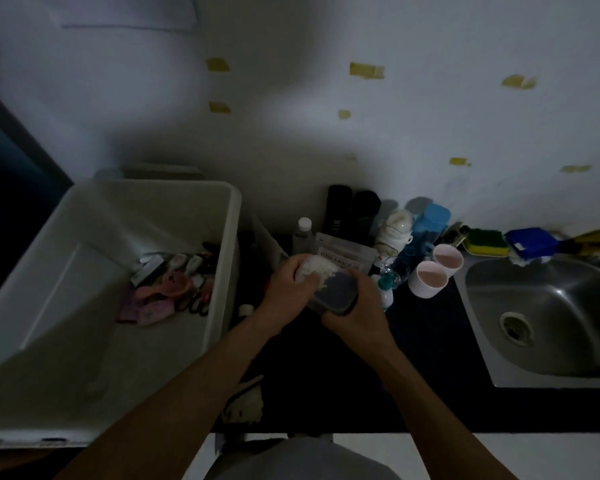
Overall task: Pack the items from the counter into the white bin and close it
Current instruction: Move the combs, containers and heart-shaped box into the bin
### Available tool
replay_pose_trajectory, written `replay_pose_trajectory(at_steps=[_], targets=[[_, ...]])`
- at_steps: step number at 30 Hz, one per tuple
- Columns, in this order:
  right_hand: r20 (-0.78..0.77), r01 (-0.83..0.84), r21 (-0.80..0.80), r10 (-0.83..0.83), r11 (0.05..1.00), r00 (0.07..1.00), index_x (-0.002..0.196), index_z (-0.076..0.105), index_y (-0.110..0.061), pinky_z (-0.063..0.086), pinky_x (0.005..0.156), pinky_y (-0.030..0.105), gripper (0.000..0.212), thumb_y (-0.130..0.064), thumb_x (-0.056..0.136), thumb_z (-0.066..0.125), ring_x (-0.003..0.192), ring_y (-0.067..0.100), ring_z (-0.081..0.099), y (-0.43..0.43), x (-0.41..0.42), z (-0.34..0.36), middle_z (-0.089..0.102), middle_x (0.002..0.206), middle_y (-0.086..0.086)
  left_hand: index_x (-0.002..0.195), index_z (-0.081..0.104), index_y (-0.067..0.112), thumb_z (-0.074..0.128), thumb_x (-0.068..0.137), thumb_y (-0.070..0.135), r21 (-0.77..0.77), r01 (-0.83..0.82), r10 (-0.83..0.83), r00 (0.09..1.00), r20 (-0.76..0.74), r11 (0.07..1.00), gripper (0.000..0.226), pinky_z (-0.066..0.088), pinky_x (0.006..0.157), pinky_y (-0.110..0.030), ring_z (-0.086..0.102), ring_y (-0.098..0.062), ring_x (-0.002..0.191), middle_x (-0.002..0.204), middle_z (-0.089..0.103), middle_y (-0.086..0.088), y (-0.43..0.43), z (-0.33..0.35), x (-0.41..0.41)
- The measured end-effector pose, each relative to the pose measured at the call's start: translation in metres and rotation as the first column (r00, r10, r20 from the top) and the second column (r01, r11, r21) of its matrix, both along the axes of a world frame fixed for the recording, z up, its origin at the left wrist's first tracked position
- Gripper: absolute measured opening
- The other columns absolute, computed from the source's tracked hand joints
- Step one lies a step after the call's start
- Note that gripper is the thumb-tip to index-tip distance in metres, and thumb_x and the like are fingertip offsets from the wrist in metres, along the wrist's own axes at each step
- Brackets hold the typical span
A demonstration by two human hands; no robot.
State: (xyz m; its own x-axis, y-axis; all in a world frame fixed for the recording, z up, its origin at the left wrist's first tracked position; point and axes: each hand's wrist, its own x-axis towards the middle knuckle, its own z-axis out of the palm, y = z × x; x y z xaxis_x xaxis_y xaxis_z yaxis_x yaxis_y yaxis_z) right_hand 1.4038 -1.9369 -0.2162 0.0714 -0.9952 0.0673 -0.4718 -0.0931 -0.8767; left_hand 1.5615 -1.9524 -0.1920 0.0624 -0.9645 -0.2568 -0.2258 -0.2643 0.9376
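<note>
- White plastic bin (pixel 222 202), large and rectangular, stood open at the left end of the dark counter (pixel 326 375), its near rim reaching the lower left of the view.
- Inside it, against the right wall, lay a loose heap of small pink and dark items (pixel 170 289); dim light left their exact nature unclear.
- Both bare hands met over the counter just right of the bin, closed around a small dark-lidded container (pixel 336 296) with a white, stringy mass (pixel 317 268) at its far end.
- The left hand (pixel 291 289) curled its fingers over the white mass and the container's left side.
- The right hand (pixel 357 313) wrapped the container's near right edge from below, thumb lying along the rim.
- Behind the hands, items still on the counter crowded the wall: a clear bottle with a white cap (pixel 303 232), a flat printed pouch (pixel 347 252), two dark upright cylinders (pixel 352 211) and a blue box (pixel 430 220).
- Two ribbed white cups with pink interiors (pixel 435 271) stood side by side near the stainless steel sink (pixel 551 313).
- A green and yellow sponge (pixel 487 242) lay behind the sink, beside a blue packet (pixel 530 242).
</note>
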Motion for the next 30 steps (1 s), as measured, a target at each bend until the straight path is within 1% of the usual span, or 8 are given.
replay_pose_trajectory(at_steps=[3, 5, 8, 13, 15, 20, 28, 30], targets=[[0.061, 0.014, -0.057, -0.011, 0.998, 0.998, 0.118, 0.042, -0.051, 0.047, 0.081, 0.01, 0.077, -0.019, 0.063, 0.085, 0.105, -0.012, 0.054, -0.004, 0.009, 0.02, 0.054, 0.114, -0.029, 0.1, 0.06, 0.029, 0.06, 0.094, 0.027, -0.104, -0.059, 0.057, 0.998, -0.02, 0.993, 0.006, 0.049, 0.069, -0.009, 0.061, 0.0, 0.088, 0.097, 0.065, 0.012, -0.01, 0.023, 0.022], [0.082, 0.03, -0.091, -0.022, 0.995, 0.996, 0.125, 0.044, -0.035, 0.047, 0.083, 0.012, 0.076, -0.024, 0.064, 0.088, 0.107, -0.008, 0.054, -0.007, 0.018, 0.034, 0.052, 0.117, -0.023, 0.086, 0.058, 0.023, 0.064, 0.091, 0.028, -0.153, -0.108, 0.107, 0.994, -0.014, 0.982, 0.01, 0.05, 0.072, -0.019, 0.061, -0.008, 0.081, 0.089, 0.066, 0.003, -0.017, 0.037, 0.039], [0.044, 0.012, -0.172, -0.004, 0.985, 0.999, 0.125, 0.044, -0.035, 0.049, 0.085, 0.021, 0.074, -0.039, 0.063, 0.084, 0.108, -0.002, 0.053, -0.012, 0.031, 0.052, 0.051, 0.118, -0.019, 0.073, 0.046, 0.018, 0.064, 0.091, 0.029, -0.221, -0.149, 0.153, 0.988, 0.004, 0.964, 0.028, 0.046, 0.068, -0.03, 0.052, -0.008, 0.067, 0.074, 0.056, -0.006, -0.026, 0.052, 0.061], [-0.037, -0.041, -0.258, 0.033, 0.965, 0.999, 0.119, 0.036, -0.054, 0.053, 0.084, 0.039, 0.073, -0.04, 0.062, 0.081, 0.108, 0.003, 0.053, -0.022, 0.064, 0.076, 0.048, 0.118, -0.016, 0.084, 0.05, 0.005, 0.055, 0.096, 0.026, -0.25, -0.159, 0.16, 0.987, -0.017, 0.955, 0.026, 0.051, 0.079, -0.048, 0.06, -0.025, 0.081, 0.096, 0.064, -0.026, -0.028, 0.069, 0.091], [-0.059, -0.062, -0.274, 0.048, 0.96, 0.997, 0.118, 0.033, -0.058, 0.053, 0.085, 0.04, 0.075, -0.043, 0.062, 0.079, 0.11, 0.005, 0.052, -0.026, 0.078, 0.081, 0.047, 0.118, -0.017, 0.081, 0.049, 0.011, 0.053, 0.096, 0.026, -0.259, -0.177, 0.181, 0.983, -0.007, 0.95, 0.022, 0.051, 0.074, -0.044, 0.057, -0.02, 0.077, 0.088, 0.063, -0.021, -0.029, 0.073, 0.105], [-0.09, -0.14, -0.245, 0.121, 0.959, 0.989, 0.119, 0.031, -0.057, 0.055, 0.085, 0.039, 0.077, -0.041, 0.061, 0.079, 0.111, 0.005, 0.051, -0.032, 0.12, 0.091, 0.046, 0.12, -0.019, 0.076, 0.05, 0.023, 0.054, 0.096, 0.03, -0.298, -0.246, 0.26, 0.966, 0.006, 0.922, 0.022, 0.04, 0.051, -0.012, 0.048, 0.007, 0.054, 0.07, 0.055, 0.008, -0.027, 0.081, 0.152], [-0.088, -0.272, -0.222, 0.259, 0.936, 0.962, 0.121, 0.034, -0.051, 0.054, 0.086, 0.032, 0.072, -0.04, 0.064, 0.077, 0.11, 0.001, 0.051, -0.029, 0.192, 0.099, 0.043, 0.117, -0.028, 0.083, 0.06, 0.025, 0.052, 0.098, 0.029, -0.236, -0.345, 0.319, 0.937, -0.145, 0.908, 0.017, 0.048, 0.065, -0.021, 0.06, -0.007, 0.074, 0.082, 0.065, 0.006, -0.004, 0.082, 0.221], [-0.096, -0.299, -0.177, 0.286, 0.938, 0.953, 0.122, 0.039, -0.043, 0.056, 0.084, 0.035, 0.07, -0.045, 0.062, 0.074, 0.109, 0.006, 0.055, -0.029, 0.208, 0.096, 0.048, 0.119, -0.019, 0.092, 0.062, 0.02, 0.055, 0.097, 0.029, -0.2, -0.331, 0.298, 0.938, -0.179, 0.922, 0.012, 0.051, 0.07, -0.024, 0.062, -0.009, 0.081, 0.09, 0.067, 0.003, 0.003, 0.078, 0.237]])
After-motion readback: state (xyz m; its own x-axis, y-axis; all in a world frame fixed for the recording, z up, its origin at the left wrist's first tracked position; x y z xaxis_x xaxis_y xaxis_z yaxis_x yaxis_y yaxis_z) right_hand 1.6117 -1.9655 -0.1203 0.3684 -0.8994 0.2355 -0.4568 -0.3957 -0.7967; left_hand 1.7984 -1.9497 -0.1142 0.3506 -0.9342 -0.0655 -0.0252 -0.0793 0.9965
